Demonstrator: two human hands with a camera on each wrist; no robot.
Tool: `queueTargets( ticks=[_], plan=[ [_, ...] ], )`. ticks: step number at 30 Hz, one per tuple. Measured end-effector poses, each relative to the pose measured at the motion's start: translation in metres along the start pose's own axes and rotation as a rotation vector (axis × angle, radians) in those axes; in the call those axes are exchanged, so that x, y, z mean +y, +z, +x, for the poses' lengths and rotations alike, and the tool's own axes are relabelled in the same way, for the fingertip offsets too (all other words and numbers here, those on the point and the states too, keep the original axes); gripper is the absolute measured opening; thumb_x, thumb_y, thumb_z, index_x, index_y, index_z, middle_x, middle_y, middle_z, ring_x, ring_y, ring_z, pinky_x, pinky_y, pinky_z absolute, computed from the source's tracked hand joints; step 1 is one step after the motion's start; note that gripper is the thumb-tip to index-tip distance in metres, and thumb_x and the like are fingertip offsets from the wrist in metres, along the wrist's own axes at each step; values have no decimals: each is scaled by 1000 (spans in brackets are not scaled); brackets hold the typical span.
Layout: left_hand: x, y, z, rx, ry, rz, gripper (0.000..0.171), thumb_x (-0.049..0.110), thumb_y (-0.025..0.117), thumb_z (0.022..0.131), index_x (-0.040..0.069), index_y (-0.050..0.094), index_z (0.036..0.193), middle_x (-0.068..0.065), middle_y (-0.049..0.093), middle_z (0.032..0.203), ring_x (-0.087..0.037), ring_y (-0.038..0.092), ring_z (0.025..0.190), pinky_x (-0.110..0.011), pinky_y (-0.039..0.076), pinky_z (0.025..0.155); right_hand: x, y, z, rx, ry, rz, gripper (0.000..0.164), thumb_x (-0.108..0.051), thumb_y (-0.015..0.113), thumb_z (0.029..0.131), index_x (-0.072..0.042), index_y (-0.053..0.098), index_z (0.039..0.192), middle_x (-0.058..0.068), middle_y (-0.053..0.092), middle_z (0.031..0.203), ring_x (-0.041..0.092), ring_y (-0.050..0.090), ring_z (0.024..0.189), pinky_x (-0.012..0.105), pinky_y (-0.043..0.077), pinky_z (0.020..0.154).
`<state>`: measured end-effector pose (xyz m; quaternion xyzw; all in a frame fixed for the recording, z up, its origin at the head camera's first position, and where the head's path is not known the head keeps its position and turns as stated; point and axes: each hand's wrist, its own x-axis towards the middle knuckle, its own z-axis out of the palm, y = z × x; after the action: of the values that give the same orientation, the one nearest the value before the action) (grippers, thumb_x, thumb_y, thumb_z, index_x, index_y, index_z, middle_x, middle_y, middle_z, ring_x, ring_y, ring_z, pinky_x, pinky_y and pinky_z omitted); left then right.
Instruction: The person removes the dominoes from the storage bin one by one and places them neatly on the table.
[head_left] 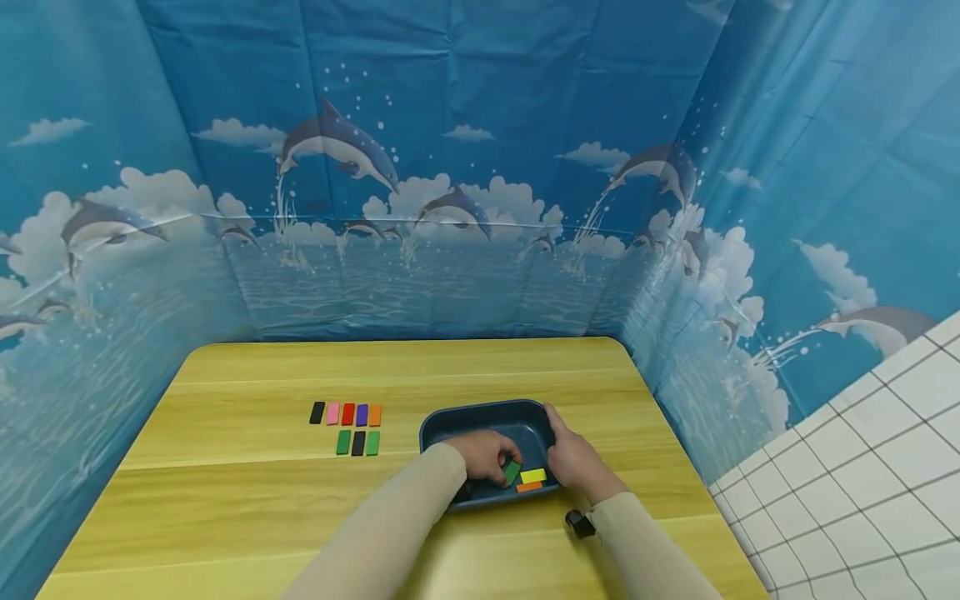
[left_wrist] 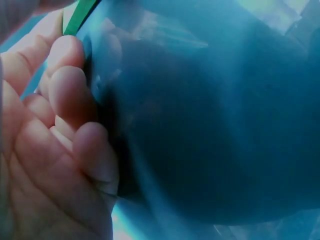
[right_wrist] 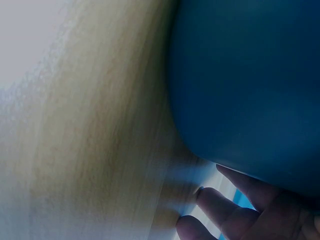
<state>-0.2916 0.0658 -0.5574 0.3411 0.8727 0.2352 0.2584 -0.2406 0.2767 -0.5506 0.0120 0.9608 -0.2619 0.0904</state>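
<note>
My left hand (head_left: 486,456) reaches into a dark blue tray (head_left: 480,408) and pinches a green rectangular block (head_left: 512,472) between thumb and fingers. In the left wrist view the green block (left_wrist: 80,15) shows only in part, past the fingertips. Inside the tray, a yellow block (head_left: 533,476) and an orange block (head_left: 528,487) lie close to the held one. At the tray's right side, my right hand (head_left: 577,458) holds the wall near the rim. Its fingers (right_wrist: 220,210) touch the outside of the tray in the right wrist view.
Left of the tray, several flat blocks lie in two rows on the wooden table (head_left: 225,500). The back row includes a red block (head_left: 348,414); the front row has a black block (head_left: 358,442) between two green ones. A dolphin-print curtain (head_left: 465,275) hangs behind.
</note>
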Motion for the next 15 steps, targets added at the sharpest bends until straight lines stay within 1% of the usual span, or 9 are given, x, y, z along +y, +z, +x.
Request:
queueTargets(
  ticks=[5, 9, 12, 15],
  plan=[
    [-1, -1, 0, 9, -15, 12, 39, 26, 83, 90, 25, 72, 127, 10, 59, 91, -7, 53, 80, -23, 47, 77, -1, 1, 1, -2, -1, 0, 78, -3, 45, 101, -15, 13, 170, 5, 46, 60, 21, 44, 51, 33, 39, 52],
    [-2, -4, 1, 14, -22, 37, 39, 31, 82, 91, 25, 70, 128, 10, 61, 100, -7, 56, 87, -24, 49, 85, -1, 1, 2, -10, 12, -5, 78, -3, 45, 101, -17, 12, 171, 7, 51, 66, 22, 46, 54, 33, 40, 54],
    [-1, -13, 0, 20, -16, 40, 40, 33, 81, 93, 25, 69, 130, 8, 63, 108, -7, 57, 92, -26, 52, 90, 0, 0, 3, -19, 20, 1, 79, -4, 44, 101, -18, 11, 171, 8, 53, 68, 23, 47, 54, 33, 40, 55],
    [2, -28, -5, 32, 5, 14, 43, 36, 79, 95, 24, 67, 135, 6, 66, 119, -7, 61, 100, -28, 54, 93, 1, 0, 3, -21, 14, 7, 79, -4, 44, 101, -17, 11, 171, 8, 51, 67, 22, 45, 53, 33, 40, 54]
  ],
)
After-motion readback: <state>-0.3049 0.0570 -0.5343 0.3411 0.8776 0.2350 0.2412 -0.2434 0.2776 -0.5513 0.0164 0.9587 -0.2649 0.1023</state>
